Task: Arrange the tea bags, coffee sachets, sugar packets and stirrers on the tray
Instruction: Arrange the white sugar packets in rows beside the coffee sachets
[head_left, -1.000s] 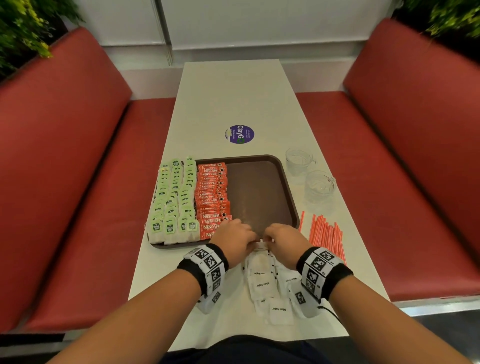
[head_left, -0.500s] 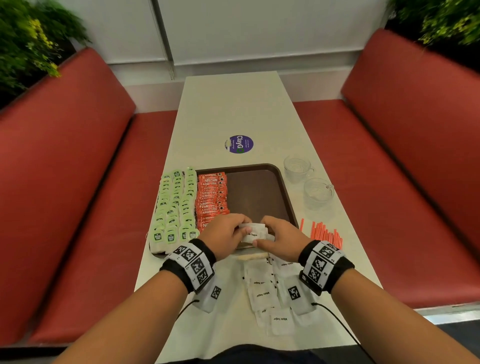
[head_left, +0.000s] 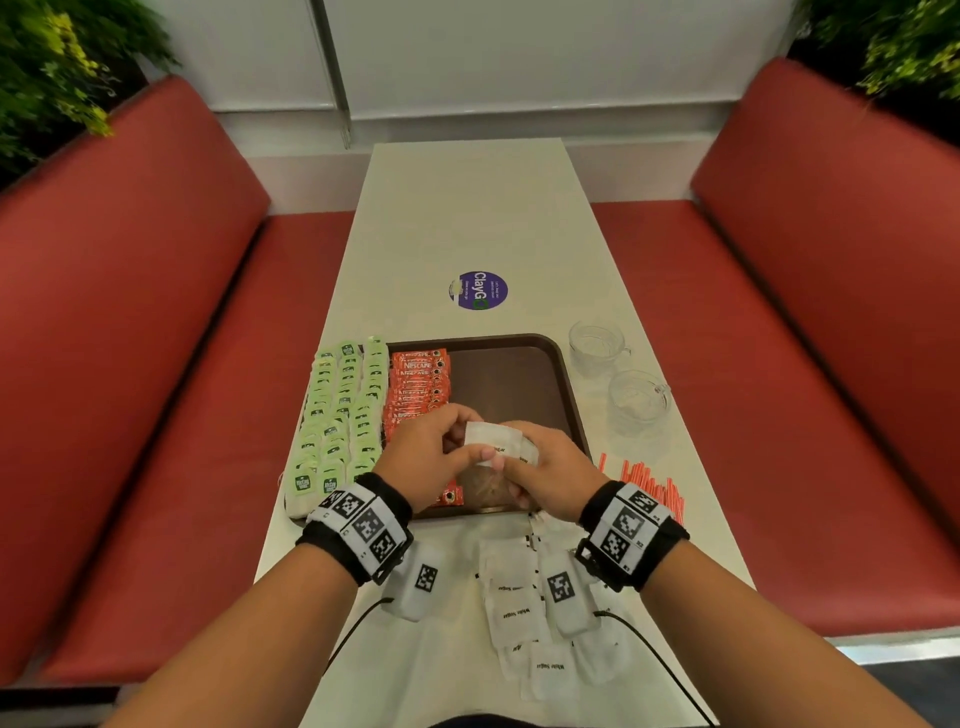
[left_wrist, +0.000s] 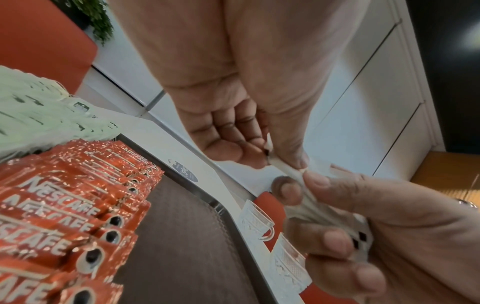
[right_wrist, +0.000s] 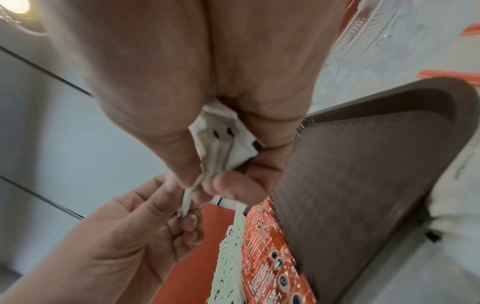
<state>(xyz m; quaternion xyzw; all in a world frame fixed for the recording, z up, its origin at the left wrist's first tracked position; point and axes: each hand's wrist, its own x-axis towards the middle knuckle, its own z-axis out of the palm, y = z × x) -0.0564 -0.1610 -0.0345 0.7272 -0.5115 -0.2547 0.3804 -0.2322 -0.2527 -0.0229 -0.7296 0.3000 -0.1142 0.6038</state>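
Both hands hover over the near end of the brown tray (head_left: 519, 374). My right hand (head_left: 517, 465) grips a small stack of white sugar packets (right_wrist: 223, 144) between thumb and fingers. With thumb and forefinger, my left hand (head_left: 480, 453) pinches the edge of the top sugar packet (head_left: 493, 439). Green tea bags (head_left: 340, 415) fill the tray's left side in rows, and red coffee sachets (head_left: 418, 384) lie in a column beside them. More sugar packets (head_left: 524, 613) lie loose on the table below my wrists. Orange stirrers (head_left: 649, 483) lie right of the tray.
Two glass cups (head_left: 597, 345) (head_left: 636, 400) stand right of the tray, near the table edge. A round purple sticker (head_left: 478, 290) marks the table beyond the tray. Red bench seats (head_left: 156, 364) flank the table on both sides.
Both hands lifted from the packet pile at the table's near edge and moved forward over the tray, carrying sugar packets between them. The head view tilted up slightly.
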